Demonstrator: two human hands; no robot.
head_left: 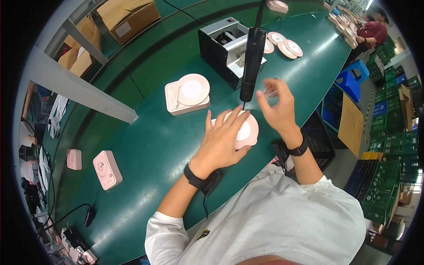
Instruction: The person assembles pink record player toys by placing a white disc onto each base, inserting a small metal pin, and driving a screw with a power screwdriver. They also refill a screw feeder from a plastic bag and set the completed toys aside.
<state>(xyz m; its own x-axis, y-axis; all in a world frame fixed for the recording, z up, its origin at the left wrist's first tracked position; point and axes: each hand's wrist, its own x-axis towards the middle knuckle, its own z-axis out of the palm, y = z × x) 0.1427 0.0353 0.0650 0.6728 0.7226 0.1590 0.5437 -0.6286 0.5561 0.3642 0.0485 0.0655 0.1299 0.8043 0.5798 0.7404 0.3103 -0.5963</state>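
My left hand (221,143) lies spread over a pink, record-player-shaped device (248,138) with a round white centre, holding it down against the table. A black electric screwdriver (253,62) hangs upright above it, its bit reaching down to the device's far edge beside my left fingertips. To the right of the screwdriver, my right hand (281,108) is raised, thumb and fingers curved and apart, not touching the tool. Its fingertips are a little blurred, and I see nothing held in them. Another pink device (187,95) with a disc on top stands beyond my left hand.
A black and silver machine (227,48) stands behind the screwdriver. Several pink discs (286,47) lie to its right. Two pink bodies without discs, one larger (107,170), one smaller (74,159), sit at the left. A grey post (84,84) rises there. A co-worker (373,33) works far right.
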